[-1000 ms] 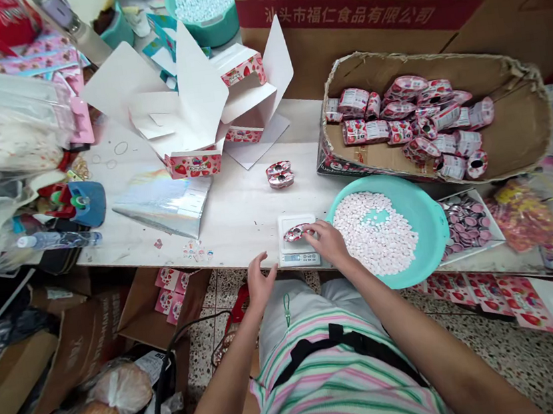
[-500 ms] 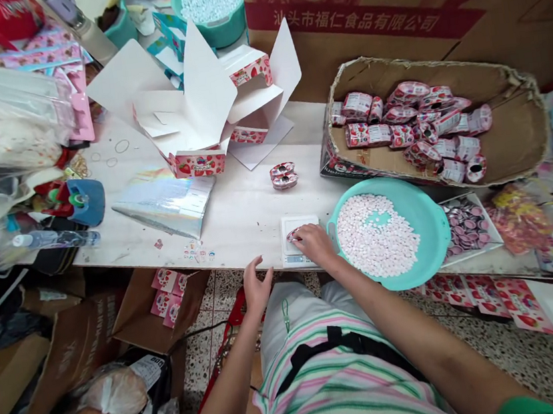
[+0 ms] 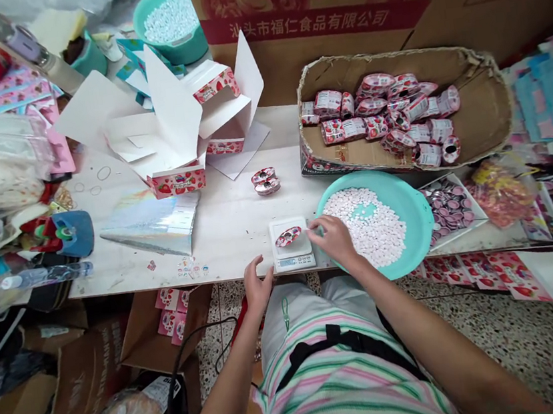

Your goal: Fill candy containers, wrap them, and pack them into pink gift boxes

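Observation:
A digital scale [image 3: 295,258] stands near the table's front edge. On its plate lies a small round container [image 3: 288,236] with a red strawberry print and a dark hole, its top open. Just right of the scale is my right hand [image 3: 333,239], thumb and fingers drawn together; whatever they hold is too small to make out. That hand is apart from the container, beside a turquoise basin [image 3: 425,215] of pale pink candies [image 3: 385,230]. My left hand [image 3: 258,283] hovers left of the scale at the edge, fingers apart and holding nothing. Two similar containers [image 3: 265,181] lie behind the scale.
A cut-down cardboard box [image 3: 487,134] holds several wrapped containers at the right rear. Beside the basin is a white tray [image 3: 472,220] of pink and dark pieces. Unfolded strawberry cartons [image 3: 177,182] and a silvery sheet [image 3: 151,229] occupy the left.
My right hand has let go of the container on the scale and moved right, toward the basin. My left hand stays nearly still. The view has shifted slightly.

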Demonstrator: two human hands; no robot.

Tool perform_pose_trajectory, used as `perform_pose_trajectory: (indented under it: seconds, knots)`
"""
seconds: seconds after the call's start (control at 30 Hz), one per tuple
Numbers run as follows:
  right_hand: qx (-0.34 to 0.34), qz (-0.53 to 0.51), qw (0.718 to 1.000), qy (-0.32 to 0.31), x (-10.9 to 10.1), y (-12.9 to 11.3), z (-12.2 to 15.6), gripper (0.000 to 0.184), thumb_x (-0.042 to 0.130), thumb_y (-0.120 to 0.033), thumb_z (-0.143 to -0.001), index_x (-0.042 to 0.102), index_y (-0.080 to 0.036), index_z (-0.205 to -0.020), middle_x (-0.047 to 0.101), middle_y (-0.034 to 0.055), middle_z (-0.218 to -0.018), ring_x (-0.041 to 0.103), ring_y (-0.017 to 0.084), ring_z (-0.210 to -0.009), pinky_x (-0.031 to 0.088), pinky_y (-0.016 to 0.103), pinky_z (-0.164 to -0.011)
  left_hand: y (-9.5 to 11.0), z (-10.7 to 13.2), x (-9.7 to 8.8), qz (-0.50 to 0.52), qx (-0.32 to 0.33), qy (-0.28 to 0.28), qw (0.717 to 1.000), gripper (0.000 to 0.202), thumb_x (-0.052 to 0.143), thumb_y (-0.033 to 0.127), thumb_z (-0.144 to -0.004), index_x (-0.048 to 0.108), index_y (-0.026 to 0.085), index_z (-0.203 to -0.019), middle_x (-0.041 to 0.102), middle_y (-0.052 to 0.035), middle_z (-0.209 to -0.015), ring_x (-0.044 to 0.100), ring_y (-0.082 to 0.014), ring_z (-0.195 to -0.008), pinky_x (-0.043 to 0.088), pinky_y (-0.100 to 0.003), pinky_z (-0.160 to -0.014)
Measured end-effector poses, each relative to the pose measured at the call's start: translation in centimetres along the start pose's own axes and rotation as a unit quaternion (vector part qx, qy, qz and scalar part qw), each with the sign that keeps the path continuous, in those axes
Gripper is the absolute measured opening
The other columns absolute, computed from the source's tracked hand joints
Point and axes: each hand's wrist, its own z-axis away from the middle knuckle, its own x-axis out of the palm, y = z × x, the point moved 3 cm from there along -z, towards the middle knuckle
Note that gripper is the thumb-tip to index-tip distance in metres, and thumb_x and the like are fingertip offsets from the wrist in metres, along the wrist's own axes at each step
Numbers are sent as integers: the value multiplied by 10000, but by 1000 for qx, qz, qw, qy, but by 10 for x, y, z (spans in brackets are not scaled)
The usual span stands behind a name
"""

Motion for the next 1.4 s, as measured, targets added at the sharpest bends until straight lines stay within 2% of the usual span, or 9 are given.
perform_pose_trajectory:
  seconds: [0.17, 0.27, 0.37, 0.6, 0.87, 0.97, 1.13, 1.3, 1.4]
  knots:
    - [85, 7, 992, 93, -68, 64, 28, 179, 575, -376, -788, 686, -237, -805, 675, 42, -815, 526, 183, -657, 410, 333, -693, -1, -9, 6, -2, 3, -10, 1000, 341, 588, 323, -800, 540, 215, -1119, 612, -80, -1112, 556, -234, -1078, 444, -424, -937]
    - [139, 30, 986, 90, -85, 98, 53, 274, 536, -436, -801, 704, -220, -805, 691, 68, -836, 555, 199, -678, 420, 338, -684, 1, -16, 8, -8, 4, -20, 1000, 338, 588, 310, -797, 543, 209, -1117, 611, -78, -1121, 550, -232, -1084, 427, -423, -959]
    - [184, 90, 978, 48, -88, 116, 78, 343, 472, -439, -833, 705, -189, -853, 696, 92, -901, 598, 218, -756, 437, 333, -695, 3, -22, 8, -19, -8, -27, 999, 338, 588, 323, -795, 547, 208, -1110, 613, -76, -1118, 546, -231, -1089, 418, -414, -967]
    - [182, 106, 977, 22, -87, 127, 116, 380, 372, -381, -886, 674, -167, -973, 676, 111, -991, 606, 230, -929, 464, 358, -824, 4, -29, 14, -13, -23, -25, 999, 350, 588, 340, -792, 545, 213, -1115, 622, -69, -1113, 559, -222, -1074, 423, -400, -958]
    - [193, 108, 975, 18, -100, 140, 133, 379, 365, -354, -885, 649, -155, -1039, 657, 117, -1054, 600, 231, -971, 459, 380, -881, 5, -26, 18, -27, -16, -31, 999, 350, 578, 347, -805, 533, 205, -1121, 618, -73, -1108, 558, -223, -1070, 430, -402, -954]
    - [209, 117, 971, 13, -103, 142, 132, 399, 353, -358, -882, 641, -149, -1061, 655, 122, -1075, 600, 243, -984, 459, 390, -881, 15, -27, 20, -66, 30, -30, 997, 429, 580, 359, -807, 485, 197, -1192, 578, -94, -1167, 519, -240, -1125, 410, -423, -986]
    - [227, 115, 967, -7, -101, 136, 129, 432, 345, -403, -875, 625, -165, -1102, 665, 111, -1070, 622, 241, -947, 482, 364, -821, 52, -42, 32, -139, 157, -35, 977, 673, 622, 384, -781, 318, 177, -1344, 430, -142, -1344, 364, -278, -1279, 336, -459, -1054]
    - [253, 101, 962, -34, -100, 136, 129, 469, 352, -486, -857, 626, -192, -1098, 682, 85, -1035, 649, 236, -863, 502, 333, -738, 71, -72, 43, -185, 190, -137, 955, 366, 584, 254, -805, 496, 218, -1158, 599, -77, -1108, 542, -244, -1034, 446, -405, -881]
    - [264, 86, 960, -32, -100, 144, 131, 477, 358, -512, -842, 629, -203, -1083, 673, 72, -1078, 651, 246, -901, 508, 320, -710, 74, -96, 34, -182, 192, -126, 956, 330, 555, 202, -810, 506, 226, -1136, 612, -61, -1080, 549, -226, -1004, 445, -377, -849]
